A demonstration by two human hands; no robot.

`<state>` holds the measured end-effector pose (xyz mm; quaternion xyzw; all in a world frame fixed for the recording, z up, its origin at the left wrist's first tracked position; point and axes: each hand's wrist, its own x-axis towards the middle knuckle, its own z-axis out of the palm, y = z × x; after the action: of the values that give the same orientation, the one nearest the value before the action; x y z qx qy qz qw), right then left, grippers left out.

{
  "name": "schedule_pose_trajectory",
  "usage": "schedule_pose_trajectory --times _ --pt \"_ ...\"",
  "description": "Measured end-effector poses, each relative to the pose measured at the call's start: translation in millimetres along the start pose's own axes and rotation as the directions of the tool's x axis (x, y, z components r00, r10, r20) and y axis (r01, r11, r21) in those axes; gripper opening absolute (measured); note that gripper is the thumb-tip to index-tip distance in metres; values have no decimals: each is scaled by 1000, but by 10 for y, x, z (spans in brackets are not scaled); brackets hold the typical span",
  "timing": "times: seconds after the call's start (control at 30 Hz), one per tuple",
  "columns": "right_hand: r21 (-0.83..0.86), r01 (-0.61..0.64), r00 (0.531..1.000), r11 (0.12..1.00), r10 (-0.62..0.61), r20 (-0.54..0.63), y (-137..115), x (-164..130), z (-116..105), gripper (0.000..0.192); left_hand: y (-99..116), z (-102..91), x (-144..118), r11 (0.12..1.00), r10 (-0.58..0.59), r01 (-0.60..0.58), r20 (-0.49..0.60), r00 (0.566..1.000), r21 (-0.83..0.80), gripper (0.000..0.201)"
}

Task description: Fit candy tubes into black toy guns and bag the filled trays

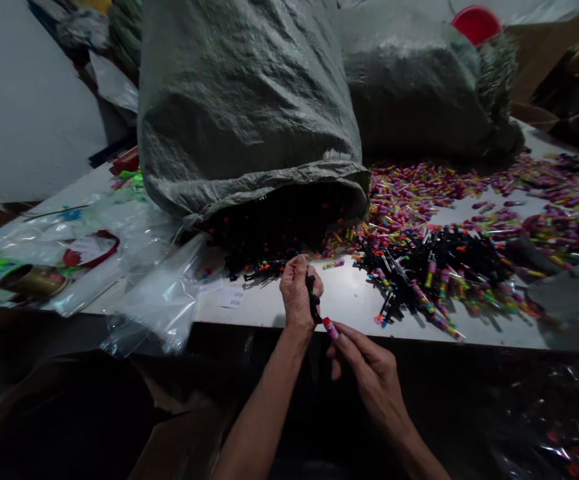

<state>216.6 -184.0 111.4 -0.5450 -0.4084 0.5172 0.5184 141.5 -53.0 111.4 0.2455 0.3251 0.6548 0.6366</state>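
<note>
Right hand (pixel 369 373) pinches pink capsule (pixel 330 328), tip just under black toy (pixel 313 300) held upright in left hand (pixel 296 293), at worktop (pixel 349 300) edge

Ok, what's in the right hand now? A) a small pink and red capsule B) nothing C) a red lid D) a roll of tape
A: the right hand pinches a small pink and red capsule at its fingertips, up against the black piece in the left hand.

L hand (pixel 298 291) fist closed, upright | R hand (pixel 369 370) fingers pinched, tips touching L
</note>
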Motion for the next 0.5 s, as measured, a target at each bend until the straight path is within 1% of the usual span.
schedule_pose_trajectory --times 0.1,0.2,0.27,0.3,0.37,0.4,0.5 --pt "-5 2 1000 1000 -2 -26 24 -17 9 31 3 7 15 1000 13 -13 1 1000 -1 36" --pt "-42 26 1000 999 -27 -17 55 -32 14 29 -16 11 23 998 50 -50 -1 999 27 36" --pt "-89 80 996 993 -82 -21 90 -39 12 29 -30 15 17 994 85 -84 -6 996 63 36" --pt "-124 133 990 983 -137 -29 114 -42 10 28 -32 20 8 990 111 -109 -16 994 88 35" --pt "-214 269 959 939 -282 -36 175 -46 5 29 -28 36 -17 976 172 -164 -42 984 146 34" --pt "-263 341 932 903 -361 -30 209 -48 2 31 -23 46 -33 967 199 -187 -52 979 173 33" --pt "-387 537 819 750 -573 28 292 -53 -6 43 -3 74 -78 948 242 -225 -54 969 225 35"
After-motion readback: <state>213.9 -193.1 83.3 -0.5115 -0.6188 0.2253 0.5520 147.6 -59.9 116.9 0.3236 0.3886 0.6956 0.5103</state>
